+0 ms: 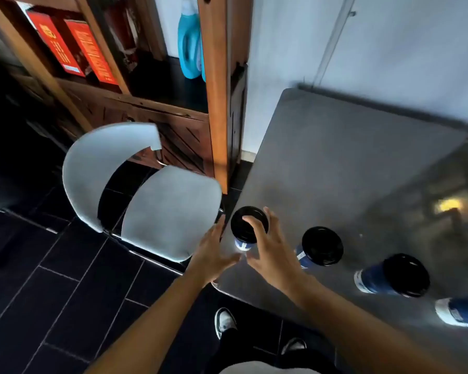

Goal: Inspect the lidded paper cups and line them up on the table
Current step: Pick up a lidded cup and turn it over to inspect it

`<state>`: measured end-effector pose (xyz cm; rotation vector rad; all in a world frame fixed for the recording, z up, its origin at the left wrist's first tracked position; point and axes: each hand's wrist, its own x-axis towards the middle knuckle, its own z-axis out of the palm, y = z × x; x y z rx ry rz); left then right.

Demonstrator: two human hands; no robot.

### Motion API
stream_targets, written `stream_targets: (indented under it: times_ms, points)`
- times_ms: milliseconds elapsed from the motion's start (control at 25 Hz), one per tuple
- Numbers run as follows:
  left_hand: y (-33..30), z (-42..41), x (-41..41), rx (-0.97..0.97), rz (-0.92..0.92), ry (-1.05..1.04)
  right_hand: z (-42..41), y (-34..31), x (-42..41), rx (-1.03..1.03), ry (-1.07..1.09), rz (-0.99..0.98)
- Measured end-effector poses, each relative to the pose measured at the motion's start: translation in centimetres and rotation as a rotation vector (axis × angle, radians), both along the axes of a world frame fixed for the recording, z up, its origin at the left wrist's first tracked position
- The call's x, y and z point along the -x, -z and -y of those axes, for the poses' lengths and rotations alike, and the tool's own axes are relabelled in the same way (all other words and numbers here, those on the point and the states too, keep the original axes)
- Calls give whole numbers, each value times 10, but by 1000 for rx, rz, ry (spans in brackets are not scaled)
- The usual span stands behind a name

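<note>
The grey table has most of its surface bare toward the far edge and the wall; the cups stand in a row along the near edge, running from the near left corner to the right. Four cups show, each blue with a black lid: the first cup at the near left corner, a second cup beside it, a third cup farther right, and a fourth cup cut off by the picture's right edge. Both arms reach forward to the corner cup. The left hand lies just left of it, fingers straight and loosely spread, apart from the cup. The right hand is at the cup's right side, fingers spread; one fingertip overlaps the lid, whether touching I cannot tell. A white chair stands close off the table's left edge.
</note>
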<state>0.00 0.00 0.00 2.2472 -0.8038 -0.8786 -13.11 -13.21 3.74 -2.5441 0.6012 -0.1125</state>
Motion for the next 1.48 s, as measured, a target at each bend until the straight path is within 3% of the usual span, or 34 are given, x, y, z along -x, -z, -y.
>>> stream_targets:
  times_ms: [120, 360, 600, 800, 1040, 1200, 1360, 1480]
  points:
    - [3, 21, -2, 18, -122, -23, 1, 5, -12, -28, 38, -63]
    - [0, 25, -5, 104, -230, -107, 20, 0, -17, -164, 67, 1]
    - [-68, 16, 18, 292, -451, -296, 46, -61, -21, -569, 128, -68]
    - [-129, 17, 34, 235, -927, -335, 59, -91, -18, -1195, 297, -49]
    - [-135, 27, 46, 216, -1006, -381, 58, -84, -6, -1288, 370, -39]
    - [-123, 29, 49, 104, -873, -334, 67, -83, 2, -1190, 292, -86]
    - [-115, 32, 51, 43, -420, -90, 78, -93, -3, -1146, 319, -107]
    - [-116, 39, 53, -25, 20, 48, 71, -97, -17, -880, 277, -122]
